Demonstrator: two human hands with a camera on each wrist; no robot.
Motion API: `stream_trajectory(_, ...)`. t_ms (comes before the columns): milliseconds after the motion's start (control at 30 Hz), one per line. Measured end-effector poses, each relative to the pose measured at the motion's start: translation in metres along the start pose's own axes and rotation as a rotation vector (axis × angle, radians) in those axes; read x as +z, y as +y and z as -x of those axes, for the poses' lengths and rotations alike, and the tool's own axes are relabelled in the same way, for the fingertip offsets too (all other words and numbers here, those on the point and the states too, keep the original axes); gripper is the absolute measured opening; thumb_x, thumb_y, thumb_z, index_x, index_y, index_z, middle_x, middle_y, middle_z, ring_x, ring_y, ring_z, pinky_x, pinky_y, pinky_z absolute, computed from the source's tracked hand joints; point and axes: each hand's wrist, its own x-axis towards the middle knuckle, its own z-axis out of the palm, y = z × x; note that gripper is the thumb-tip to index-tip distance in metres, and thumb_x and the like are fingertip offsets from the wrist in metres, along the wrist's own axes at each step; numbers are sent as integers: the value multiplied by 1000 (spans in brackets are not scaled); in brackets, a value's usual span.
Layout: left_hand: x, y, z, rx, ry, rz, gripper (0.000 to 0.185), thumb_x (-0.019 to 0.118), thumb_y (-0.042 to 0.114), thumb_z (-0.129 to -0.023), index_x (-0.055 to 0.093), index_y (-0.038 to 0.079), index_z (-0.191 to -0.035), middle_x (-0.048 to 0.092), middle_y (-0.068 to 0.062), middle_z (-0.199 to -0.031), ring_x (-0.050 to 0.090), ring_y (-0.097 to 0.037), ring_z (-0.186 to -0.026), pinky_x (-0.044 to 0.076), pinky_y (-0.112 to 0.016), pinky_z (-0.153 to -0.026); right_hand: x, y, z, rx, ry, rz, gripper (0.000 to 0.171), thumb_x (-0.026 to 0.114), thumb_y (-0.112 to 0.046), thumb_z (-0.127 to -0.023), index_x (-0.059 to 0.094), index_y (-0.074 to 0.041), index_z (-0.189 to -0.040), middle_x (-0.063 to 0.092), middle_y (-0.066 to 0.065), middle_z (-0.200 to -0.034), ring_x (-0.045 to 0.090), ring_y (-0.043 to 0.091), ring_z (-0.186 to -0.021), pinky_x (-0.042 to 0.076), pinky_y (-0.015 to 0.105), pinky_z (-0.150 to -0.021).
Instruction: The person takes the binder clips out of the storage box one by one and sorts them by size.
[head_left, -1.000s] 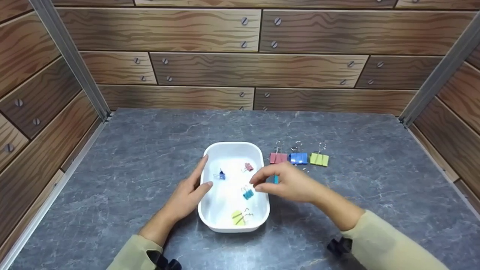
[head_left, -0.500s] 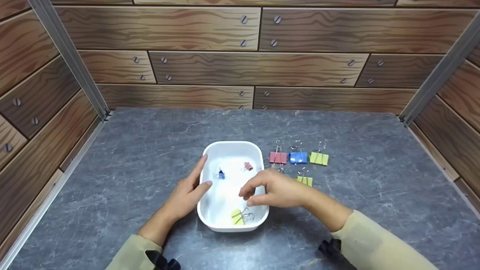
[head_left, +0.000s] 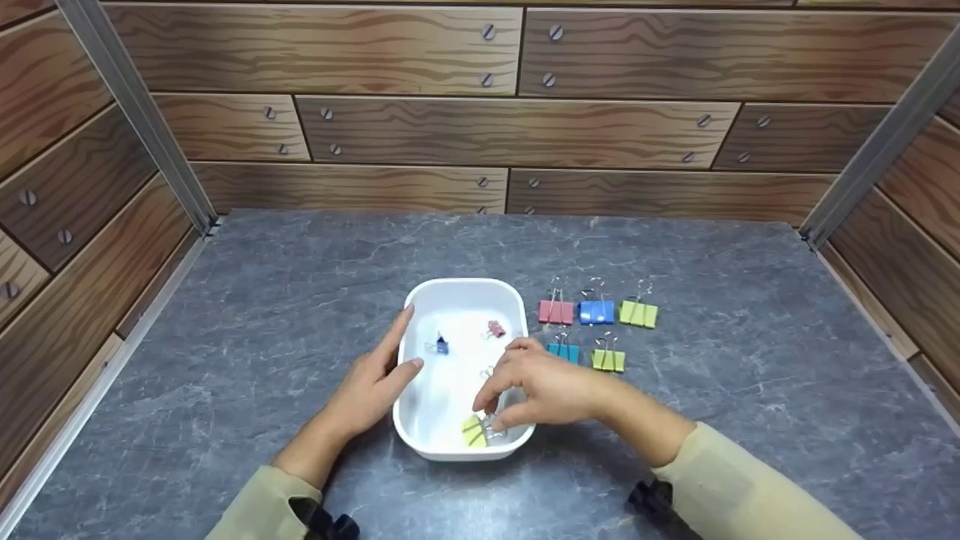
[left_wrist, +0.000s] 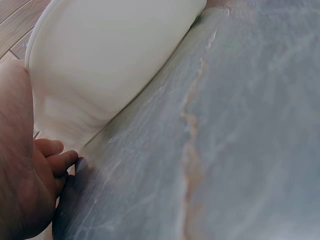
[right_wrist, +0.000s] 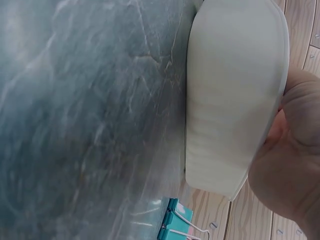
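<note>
A white tray [head_left: 463, 285] sits mid-table, its outer wall [right_wrist: 230, 100] filling the right wrist view. My left hand [head_left: 397, 352] rests against its left side, fingers straight along the wall [left_wrist: 110, 55], thumb on the rim. My right hand [head_left: 496, 414] reaches into the tray's near end, finger and thumb pinching the wire handles of a yellow binder clip [head_left: 472, 433]. A small blue clip [head_left: 442, 346] and a small pink clip [head_left: 496, 328] lie further back in the tray. My right hand hides the tray's teal clip.
Right of the tray, pink [head_left: 556, 312], blue [head_left: 597, 311] and green [head_left: 638, 314] clips form a row on the grey tabletop [head_left: 712, 390]. In front of them lie a teal clip [head_left: 563, 351] and a yellow-green clip [head_left: 607, 360]. Wood-patterned walls enclose three sides.
My right hand left a teal clip on the table beside the yellow-green one, then moved left and down into the tray onto the yellow clip. My left hand stayed put.
</note>
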Motion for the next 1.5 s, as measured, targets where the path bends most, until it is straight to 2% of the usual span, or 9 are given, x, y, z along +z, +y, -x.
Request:
stream_trajectory(267, 0, 1, -1, 5, 3, -3, 72, 60, 29, -108, 25, 31, -171, 41, -13, -165, 44, -27, -148, 42, -51, -115, 2, -4, -1, 36, -6, 39, 18, 87, -25, -89, 86, -23, -107, 75, -20, -96, 58, 8, -104, 20, 54, -118)
stream_trajectory(600, -1, 1, 0, -2, 8, -25, 73, 61, 30, -108, 25, 32, -171, 40, -12, -166, 43, -27, -149, 39, -51, -117, 2, -5, -3, 55, -16, 30, 16, 84, -19, -91, 85, -19, -106, 76, -19, -97, 62, 5, -100, 18, 56, -121)
stream_trajectory(733, -1, 1, 0, 1, 11, -25, 73, 61, 29, -108, 25, 31, -171, 40, -12, -166, 43, -27, -149, 39, -51, -117, 4, -4, -3, 52, 8, 11, 16, 83, -15, -90, 86, -18, -105, 77, -18, -95, 64, 3, -97, 20, 56, -119)
stream_trajectory(967, 0, 1, 0, -9, -3, -8, 73, 59, 30, -109, 22, 32, -171, 40, -13, -166, 48, -29, -146, 48, -51, -109, 6, -3, -1, 26, 42, -3, 15, 81, -14, -91, 85, -17, -105, 78, -13, -96, 64, 4, -96, 19, 57, -119)
stream_trajectory(1267, 0, 2, 0, -4, 1, -6, 73, 60, 28, -108, 23, 31, -171, 39, -12, -166, 45, -27, -148, 44, -51, -112, 9, 0, 0, 26, 104, -79, 19, 77, -10, -93, 85, -18, -108, 78, -17, -98, 64, 5, -101, 19, 58, -118)
stream_trajectory(1500, 0, 2, 1, -5, 3, -16, 73, 60, 30, -108, 23, 31, -171, 40, -12, -166, 45, -27, -148, 43, -52, -113, 12, 1, 1, 35, 195, -130, 17, 76, -13, -96, 85, -17, -111, 78, -15, -101, 66, 6, -99, 28, 50, -111)
